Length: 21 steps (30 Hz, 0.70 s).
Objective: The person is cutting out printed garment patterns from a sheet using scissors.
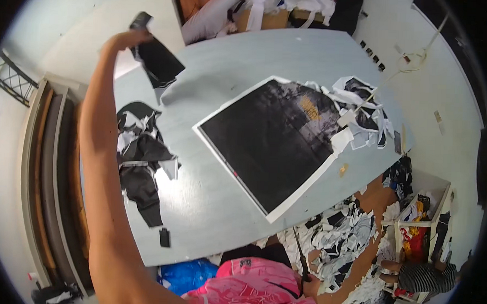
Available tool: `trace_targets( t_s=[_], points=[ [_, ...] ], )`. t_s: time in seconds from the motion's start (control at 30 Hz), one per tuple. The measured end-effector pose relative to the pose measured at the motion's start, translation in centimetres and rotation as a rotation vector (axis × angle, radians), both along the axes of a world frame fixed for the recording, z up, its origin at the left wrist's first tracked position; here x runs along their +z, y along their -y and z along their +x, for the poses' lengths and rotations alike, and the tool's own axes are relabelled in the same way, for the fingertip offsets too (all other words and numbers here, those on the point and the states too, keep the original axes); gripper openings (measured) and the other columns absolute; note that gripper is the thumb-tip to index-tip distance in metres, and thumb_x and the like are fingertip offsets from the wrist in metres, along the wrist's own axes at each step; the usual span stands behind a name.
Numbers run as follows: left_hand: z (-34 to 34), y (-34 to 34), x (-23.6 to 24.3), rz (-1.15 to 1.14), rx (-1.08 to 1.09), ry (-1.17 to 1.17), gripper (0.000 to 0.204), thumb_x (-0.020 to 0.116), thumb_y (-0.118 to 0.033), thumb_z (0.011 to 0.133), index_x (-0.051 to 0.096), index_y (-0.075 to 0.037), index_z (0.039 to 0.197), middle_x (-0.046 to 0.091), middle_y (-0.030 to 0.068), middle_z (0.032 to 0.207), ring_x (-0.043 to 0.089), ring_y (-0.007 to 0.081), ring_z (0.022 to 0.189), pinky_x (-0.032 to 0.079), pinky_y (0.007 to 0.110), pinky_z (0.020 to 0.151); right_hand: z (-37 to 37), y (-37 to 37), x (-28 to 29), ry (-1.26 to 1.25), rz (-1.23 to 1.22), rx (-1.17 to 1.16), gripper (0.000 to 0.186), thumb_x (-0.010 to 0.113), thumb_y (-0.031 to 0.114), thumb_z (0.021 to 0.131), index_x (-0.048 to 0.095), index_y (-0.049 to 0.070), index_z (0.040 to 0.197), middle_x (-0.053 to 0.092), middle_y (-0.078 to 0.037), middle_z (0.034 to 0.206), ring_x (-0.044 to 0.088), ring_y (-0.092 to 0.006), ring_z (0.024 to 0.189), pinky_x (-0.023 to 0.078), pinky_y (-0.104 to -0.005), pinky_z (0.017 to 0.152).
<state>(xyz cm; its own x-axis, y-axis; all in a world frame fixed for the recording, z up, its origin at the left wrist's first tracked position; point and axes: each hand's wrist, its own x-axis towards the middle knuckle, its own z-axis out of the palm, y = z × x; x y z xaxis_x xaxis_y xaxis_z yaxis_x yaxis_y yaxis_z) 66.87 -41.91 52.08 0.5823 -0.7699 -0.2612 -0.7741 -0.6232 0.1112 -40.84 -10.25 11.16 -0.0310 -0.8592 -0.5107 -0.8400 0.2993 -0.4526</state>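
One black cloth piece [161, 62] is slanting rightward toward me from my left hand [128, 40], fingers gripping near its far end; the printed panel [265, 147] is lying to its right on the table [220, 64], nearer my right hand [312, 287], which is gripping scissors [303, 259].

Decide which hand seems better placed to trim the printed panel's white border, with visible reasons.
Probably the right hand: it holds what look like scissors, near one corner of the printed panel. The left hand is stretched out far left, apparently holding a black piece.
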Motion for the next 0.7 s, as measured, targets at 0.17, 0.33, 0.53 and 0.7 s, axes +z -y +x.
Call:
trace_targets(
  t_s=[0.17, 0.33, 0.53, 0.7],
  points=[
    [-15.8, -4.0, -28.5, -0.071, -0.419, 0.303, 0.055, 0.071, -0.041, 0.088, 0.066, -0.019, 0.138, 0.053, 0.0245, 0.149, 0.061, 0.0428, 0.127, 0.053, 0.057, 0.097, -0.2, -0.3, -0.4, 0.016, 0.036, 0.042, 0.033, 0.086, 0.024, 0.081, 0.077, -0.004, 0.095, 0.073, -0.008, 0.073, 0.061, -0.0109, 0.066, 0.049, -0.0339, 0.058],
    [-47.5, -16.6, -48.9, -0.555, -0.542, -0.203, 0.083, 0.085, -0.029, 0.077, 0.05, -0.019, 0.152, 0.033, 0.029, 0.164, 0.035, 0.0473, 0.15, 0.035, 0.062, 0.115, 2.6, 1.0, 3.5, 0.174, 0.28, -0.128, 0.028, 0.085, 0.022, 0.084, 0.076, -0.004, 0.091, 0.07, -0.003, 0.073, 0.059, -0.0081, 0.069, 0.048, -0.0291, 0.06],
    [-61.6, -24.0, -49.0, -0.364, -0.679, -0.296, 0.076, 0.068, -0.054, 0.091, 0.046, -0.025, 0.157, 0.019, 0.0148, 0.173, 0.014, 0.0414, 0.16, 0.016, 0.069, 0.122, -1.0, -0.4, -1.0, 0.262, 0.21, -0.061, 0.024, 0.087, 0.018, 0.086, 0.072, 0.0, 0.086, 0.063, -0.002, 0.066, 0.054, -0.0088, 0.054, 0.038, -0.0283, 0.049],
    [-61.8, -26.4, -48.5, -0.322, -0.697, -0.324, 0.076, 0.068, -0.053, 0.092, 0.043, -0.026, 0.159, 0.02, 0.0148, 0.173, 0.015, 0.0395, 0.16, 0.014, 0.068, 0.123, -0.6, 1.3, -0.8, 0.304, 0.356, -0.007, 0.01, 0.077, 0.009, 0.089, 0.07, 0.001, 0.09, 0.059, 0.0, 0.066, 0.053, -0.0084, 0.057, 0.042, -0.0283, 0.052]
  ],
)
